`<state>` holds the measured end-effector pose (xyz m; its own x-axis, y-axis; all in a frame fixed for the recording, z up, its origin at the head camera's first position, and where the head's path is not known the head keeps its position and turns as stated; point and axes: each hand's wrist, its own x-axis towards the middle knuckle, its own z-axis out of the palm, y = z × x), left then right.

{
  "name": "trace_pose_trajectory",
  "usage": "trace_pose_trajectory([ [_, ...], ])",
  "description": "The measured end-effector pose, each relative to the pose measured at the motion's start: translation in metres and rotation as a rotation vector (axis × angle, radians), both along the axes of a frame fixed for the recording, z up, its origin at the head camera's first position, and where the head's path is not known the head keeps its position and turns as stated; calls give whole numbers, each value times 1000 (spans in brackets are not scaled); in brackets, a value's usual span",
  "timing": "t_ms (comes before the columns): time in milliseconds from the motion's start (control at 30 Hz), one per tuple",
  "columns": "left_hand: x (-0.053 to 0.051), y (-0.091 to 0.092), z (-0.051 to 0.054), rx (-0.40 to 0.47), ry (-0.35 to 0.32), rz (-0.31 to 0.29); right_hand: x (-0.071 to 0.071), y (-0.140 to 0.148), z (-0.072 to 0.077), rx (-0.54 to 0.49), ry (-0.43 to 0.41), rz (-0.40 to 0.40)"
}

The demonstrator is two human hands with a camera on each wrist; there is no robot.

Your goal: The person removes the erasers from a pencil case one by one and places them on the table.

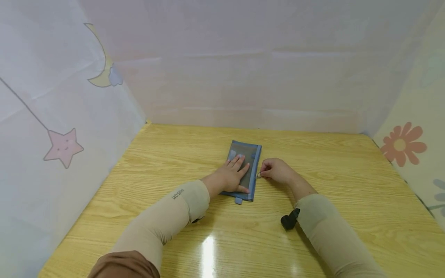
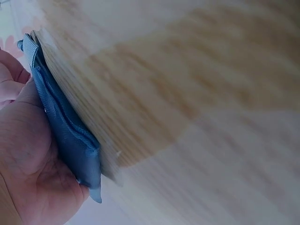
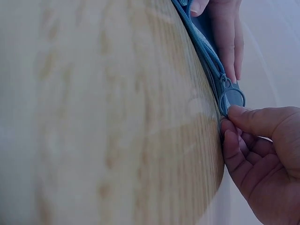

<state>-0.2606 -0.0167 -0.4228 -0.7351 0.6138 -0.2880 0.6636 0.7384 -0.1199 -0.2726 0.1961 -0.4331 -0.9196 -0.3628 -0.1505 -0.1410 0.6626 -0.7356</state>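
I record soft, even light; white glare on the near desk (image 1: 347, 166); faint shadow beside my right sleeve (image 1: 333, 231); wrist views hazy, grain blurred.

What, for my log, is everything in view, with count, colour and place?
Table: 1, yellow wood, lower half
Pouch: 1, blue with grey panel, on table
Pull ring: 1, grey, pouch's right edge
Tab: 1, blue, pouch's near end
Backdrop cloth: count unclear, pale, behind and beside table
Printed moon: 1, yellow, left
Printed cloud: 1, lilac, by moon
Printed star: 1, pink, left
Printed flowers: 2, red and grey, right
Left sleeve: 1, beige and brown, lower left
Right sleeve: 1, beige, lower right
Wrist device: 1 clearly visible, black, beside right sleeve
Left hand: 1, spread on the pouch
Right hand: 1, pinching the ring
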Motion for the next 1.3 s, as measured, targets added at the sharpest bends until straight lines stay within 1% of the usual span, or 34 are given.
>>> trace_pose_trajectory([
  [267,-1,-1,-3,-13,17,-10,-5,1,-2,7,9,-34],
  [533,-1,0,-1,-17,9,-5,-6,3,-2,-40,16,-51],
  [867,-2,0,-4,-31,14,2,-8,2,-1,-10,33,-107],
  [1033,-2,0,-4,-28,8,5,-14,3,-1,-13,28,-104],
  [1233,-2,1,-3,-30,-20,10,-21,5,-5,4,54,-119],
  [1300,-2,1,-3,-33,-20,10,-23,6,-6,7,58,-122],
])
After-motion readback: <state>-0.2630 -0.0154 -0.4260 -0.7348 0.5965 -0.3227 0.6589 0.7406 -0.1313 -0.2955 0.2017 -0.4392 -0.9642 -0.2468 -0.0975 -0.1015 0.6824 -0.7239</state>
